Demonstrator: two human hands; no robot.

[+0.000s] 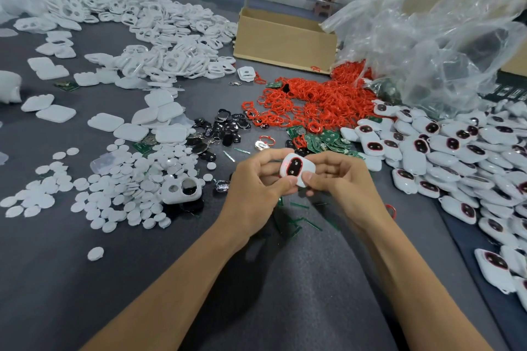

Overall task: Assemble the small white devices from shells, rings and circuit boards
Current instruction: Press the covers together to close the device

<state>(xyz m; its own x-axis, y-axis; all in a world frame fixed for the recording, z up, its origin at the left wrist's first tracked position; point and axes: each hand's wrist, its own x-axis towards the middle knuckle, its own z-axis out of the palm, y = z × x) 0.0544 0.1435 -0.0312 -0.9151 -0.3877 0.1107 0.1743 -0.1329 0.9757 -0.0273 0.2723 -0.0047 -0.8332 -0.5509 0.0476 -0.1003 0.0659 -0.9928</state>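
Both hands meet at the centre of the frame above the grey table surface [85,279]. Left hand [258,179] and right hand [338,177] are each closed on the same white device [296,169], held between them, with thumbs pressing on its near edge and fingers curled behind it. The device faces the camera, showing a dark oval window with a red rim.

Head view, surrounding parts:
- Right side of the frame: a large pile of finished white devices [456,151], each with the same dark, red-rimmed window.
- Upper centre-right: a heap of red rings [319,100], spilling from beneath a clear plastic bag [427,37].
- Just above the hands: green circuit boards [325,139] in a small cluster, touching the lower edge of the ring heap.
- Centre, left of the circuit boards: dark glossy inserts [228,128].
- Upper left: a wide heap of white shells with openings [159,34].
- Left centre: plain white shell covers [131,122] lying flat.
- Lower left: white discs [119,194] scattered across the table, with one open white shell [181,189] resting at their right edge.
- Upper centre: a cardboard box [285,40], behind the ring heap.
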